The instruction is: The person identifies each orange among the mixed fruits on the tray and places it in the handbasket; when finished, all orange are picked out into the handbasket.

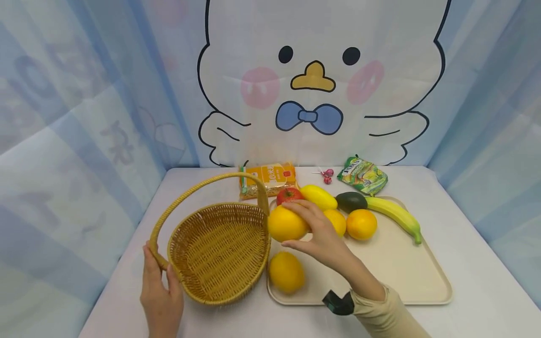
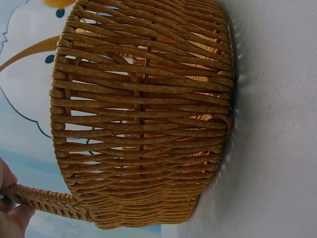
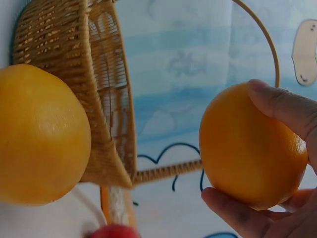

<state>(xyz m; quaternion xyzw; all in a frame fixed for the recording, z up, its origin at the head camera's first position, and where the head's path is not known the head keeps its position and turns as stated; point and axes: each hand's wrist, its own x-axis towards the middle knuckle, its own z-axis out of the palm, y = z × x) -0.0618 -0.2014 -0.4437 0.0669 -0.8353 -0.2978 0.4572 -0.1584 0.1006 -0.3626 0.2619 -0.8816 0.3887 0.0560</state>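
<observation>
A brown wicker basket (image 1: 220, 253) with a tall arched handle stands left of centre, and nothing lies inside it. My left hand (image 1: 161, 291) grips the handle's lower left end, thumb and fingers round it; the left wrist view shows the basket's woven side (image 2: 143, 114) up close. In my right hand (image 1: 319, 234) I hold an orange (image 1: 288, 224) between thumb and fingers, raised beside the basket's right rim. In the right wrist view the held orange (image 3: 252, 146) is off the table. Another orange (image 1: 286, 272) lies at the tray's left edge, below my right hand.
The cream tray (image 1: 393, 277) also bears a red apple (image 1: 289, 195), a yellow mango-like fruit (image 1: 319, 197), two more oranges (image 1: 361, 224), a dark green avocado-like fruit (image 1: 351, 202) and a banana (image 1: 395, 215). Behind are an orange food packet (image 1: 270, 178), a green bag (image 1: 363, 175) and small pink items (image 1: 327, 175).
</observation>
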